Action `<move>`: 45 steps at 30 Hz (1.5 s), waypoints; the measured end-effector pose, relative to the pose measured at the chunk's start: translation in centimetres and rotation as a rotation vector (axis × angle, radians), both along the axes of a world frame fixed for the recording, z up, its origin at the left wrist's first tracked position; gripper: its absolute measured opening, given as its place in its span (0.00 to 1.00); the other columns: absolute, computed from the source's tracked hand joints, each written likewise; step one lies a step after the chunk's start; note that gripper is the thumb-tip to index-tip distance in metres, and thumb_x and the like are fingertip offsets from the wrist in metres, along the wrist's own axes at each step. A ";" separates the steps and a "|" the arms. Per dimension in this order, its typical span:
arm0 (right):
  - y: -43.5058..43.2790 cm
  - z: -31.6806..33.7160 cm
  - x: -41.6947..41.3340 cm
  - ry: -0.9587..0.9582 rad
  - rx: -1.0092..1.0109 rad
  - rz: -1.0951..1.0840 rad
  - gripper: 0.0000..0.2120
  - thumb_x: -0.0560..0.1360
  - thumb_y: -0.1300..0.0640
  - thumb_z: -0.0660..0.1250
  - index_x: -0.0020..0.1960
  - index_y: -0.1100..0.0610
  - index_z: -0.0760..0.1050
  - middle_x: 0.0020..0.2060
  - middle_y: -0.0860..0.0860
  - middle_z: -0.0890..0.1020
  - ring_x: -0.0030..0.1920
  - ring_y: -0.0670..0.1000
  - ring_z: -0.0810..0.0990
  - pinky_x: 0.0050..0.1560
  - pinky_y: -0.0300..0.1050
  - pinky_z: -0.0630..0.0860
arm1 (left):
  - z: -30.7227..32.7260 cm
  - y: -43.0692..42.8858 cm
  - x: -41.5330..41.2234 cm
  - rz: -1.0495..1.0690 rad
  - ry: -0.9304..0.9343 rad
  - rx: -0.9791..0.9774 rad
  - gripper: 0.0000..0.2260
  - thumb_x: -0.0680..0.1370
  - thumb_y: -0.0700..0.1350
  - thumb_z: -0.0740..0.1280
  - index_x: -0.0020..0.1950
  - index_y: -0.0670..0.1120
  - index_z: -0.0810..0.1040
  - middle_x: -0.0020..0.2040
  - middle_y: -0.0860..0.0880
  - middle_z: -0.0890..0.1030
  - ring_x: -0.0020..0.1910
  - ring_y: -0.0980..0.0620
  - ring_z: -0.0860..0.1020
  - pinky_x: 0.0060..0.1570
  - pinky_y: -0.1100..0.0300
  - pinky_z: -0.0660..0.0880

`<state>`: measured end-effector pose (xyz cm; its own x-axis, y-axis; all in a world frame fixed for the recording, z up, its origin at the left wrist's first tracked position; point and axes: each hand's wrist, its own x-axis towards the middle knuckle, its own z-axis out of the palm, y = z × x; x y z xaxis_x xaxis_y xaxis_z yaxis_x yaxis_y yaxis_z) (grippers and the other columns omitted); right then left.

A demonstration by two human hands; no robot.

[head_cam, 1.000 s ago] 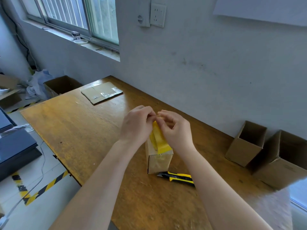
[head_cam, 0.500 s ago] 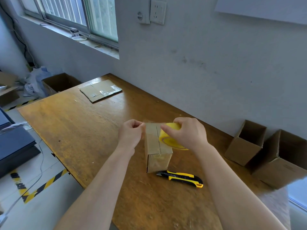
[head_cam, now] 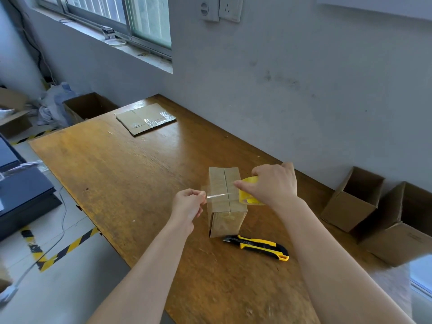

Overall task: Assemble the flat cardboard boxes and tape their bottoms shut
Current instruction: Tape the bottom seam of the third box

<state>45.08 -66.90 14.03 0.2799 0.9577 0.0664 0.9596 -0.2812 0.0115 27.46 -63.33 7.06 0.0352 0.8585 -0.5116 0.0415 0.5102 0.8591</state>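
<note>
Box (head_cam: pixel 225 197): light, crushable, grip its sides | left hand (head_cam: pixel 188 204) pinches tape end (head_cam: pixel 216 195) | right hand (head_cam: pixel 271 187) grasps tape roll (head_cam: pixel 249 198).

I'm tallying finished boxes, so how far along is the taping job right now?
Done: two assembled boxes stand open by the wall. In hand: left hand pulls the tape end across the upturned box; right hand holds the roll. Left: stick, cut with the knife, then the flat cardboard.

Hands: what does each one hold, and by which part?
Left hand pinches the free end of the clear tape; right hand grips the tape roll by its rim.
</note>
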 end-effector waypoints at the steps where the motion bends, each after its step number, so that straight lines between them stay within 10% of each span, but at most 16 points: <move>1: 0.1 -0.1 -0.2 -0.016 -0.016 0.002 0.30 0.72 0.26 0.55 0.54 0.48 0.80 0.41 0.45 0.81 0.48 0.49 0.77 0.65 0.53 0.62 | -0.5 -0.1 0.0 -0.005 0.005 -0.016 0.06 0.79 0.40 0.67 0.42 0.42 0.79 0.40 0.46 0.78 0.36 0.51 0.72 0.37 0.60 0.72; 21: 1.9 -1.1 -2.3 -0.051 -0.071 0.021 0.24 0.72 0.32 0.65 0.52 0.52 0.79 0.42 0.48 0.81 0.45 0.50 0.79 0.52 0.50 0.76 | -4.2 -0.1 1.4 -0.060 0.031 -0.193 0.05 0.80 0.42 0.65 0.47 0.43 0.78 0.35 0.47 0.75 0.29 0.53 0.69 0.29 0.61 0.65; 26: 1.7 -0.8 -2.2 -0.123 -0.062 0.057 0.22 0.73 0.34 0.64 0.49 0.53 0.79 0.39 0.49 0.80 0.43 0.50 0.77 0.49 0.47 0.73 | -3.8 0.1 1.5 -0.171 0.166 -0.303 0.13 0.80 0.48 0.66 0.61 0.42 0.73 0.39 0.48 0.74 0.31 0.54 0.69 0.27 0.62 0.65; 33: 1.9 -1.2 -2.5 -0.111 -0.049 0.057 0.24 0.73 0.32 0.64 0.49 0.53 0.79 0.40 0.49 0.81 0.43 0.50 0.77 0.46 0.47 0.72 | -4.0 -0.7 2.8 -0.024 0.278 0.342 0.09 0.84 0.44 0.56 0.60 0.48 0.73 0.57 0.48 0.78 0.53 0.51 0.77 0.52 0.53 0.78; 40: 1.8 -1.0 -1.9 -0.065 -0.041 0.082 0.26 0.75 0.31 0.58 0.48 0.53 0.80 0.39 0.47 0.81 0.41 0.49 0.78 0.47 0.46 0.74 | -4.1 -0.3 3.8 -0.189 0.248 0.116 0.16 0.85 0.51 0.53 0.59 0.48 0.78 0.51 0.49 0.81 0.51 0.50 0.78 0.51 0.54 0.76; 45: 1.3 0.1 0.8 0.253 -0.057 0.011 0.28 0.72 0.28 0.60 0.33 0.53 0.74 0.28 0.46 0.75 0.30 0.46 0.74 0.28 0.39 0.66 | -4.1 0.5 3.9 -0.232 0.332 0.162 0.17 0.85 0.51 0.52 0.59 0.48 0.80 0.49 0.48 0.81 0.50 0.46 0.79 0.49 0.53 0.77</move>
